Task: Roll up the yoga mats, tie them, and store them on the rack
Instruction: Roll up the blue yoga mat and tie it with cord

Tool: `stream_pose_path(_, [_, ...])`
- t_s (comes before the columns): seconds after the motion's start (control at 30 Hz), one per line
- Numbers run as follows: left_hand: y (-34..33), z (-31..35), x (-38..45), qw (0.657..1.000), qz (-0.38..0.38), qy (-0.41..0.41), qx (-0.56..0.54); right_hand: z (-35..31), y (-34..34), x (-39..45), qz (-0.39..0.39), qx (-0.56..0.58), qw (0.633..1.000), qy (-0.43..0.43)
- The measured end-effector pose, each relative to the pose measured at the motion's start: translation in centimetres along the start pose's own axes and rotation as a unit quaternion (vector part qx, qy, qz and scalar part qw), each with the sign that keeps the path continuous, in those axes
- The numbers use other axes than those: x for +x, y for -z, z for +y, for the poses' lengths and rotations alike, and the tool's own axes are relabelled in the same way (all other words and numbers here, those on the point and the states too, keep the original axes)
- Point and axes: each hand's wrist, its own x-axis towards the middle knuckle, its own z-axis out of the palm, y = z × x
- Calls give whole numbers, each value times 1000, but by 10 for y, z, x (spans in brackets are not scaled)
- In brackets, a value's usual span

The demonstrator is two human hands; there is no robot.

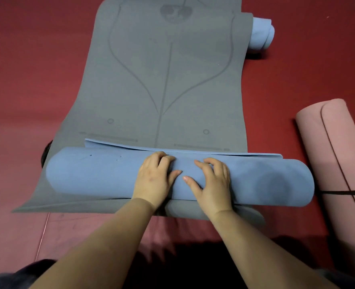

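Observation:
A grey yoga mat (172, 80) with printed alignment lines lies flat on the red floor, stretching away from me. Its near end is turned into a thick roll (93, 174) that shows the blue underside. My left hand (154, 178) and my right hand (211, 180) rest side by side on the top middle of this roll, fingers curled over its far side. A loose blue edge (193, 150) sticks out along the far side of the roll. The mat's far end, at the upper right, is curled into a small blue roll (263, 32).
A pink rolled mat (339, 159) lies on the floor at the right, with a black strap (343, 192) across it. A dark object (46, 152) peeks out from under the grey mat's left edge. Red floor (37, 80) surrounds the mats.

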Motion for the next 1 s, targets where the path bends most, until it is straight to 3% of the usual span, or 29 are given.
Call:
stream_pose_path(0.07, [1, 2, 3, 1000, 12, 14, -4, 1, -4, 17, 7, 17, 1000, -4])
stream_pose_path(0.2, [-4, -2, -3, 999, -6, -41, 22, 1, -4, 44, -31, 49, 998, -39])
stream_pose_path(0.4, [10, 0, 39, 999, -50, -11, -9, -7, -6, 49, -8, 36, 999, -6])
stream_pose_path(0.53, [12, 0, 67, 997, -70, -9, 7, -2, -3, 71, -53, 89, 994, -22])
stream_pose_path(0.7, [9, 0, 53, 999, -1, -27, 30, -1, -4, 105, -110, 69, 990, -60])
stream_pose_path(0.87, [17, -7, 82, 985, -129, -54, 97, 1, -4, 140, -200, 89, 969, -112])
stream_pose_path(1.0, [22, -12, 98, 976, -168, -69, 123, -1, -4, 155, -214, 75, 969, -97])
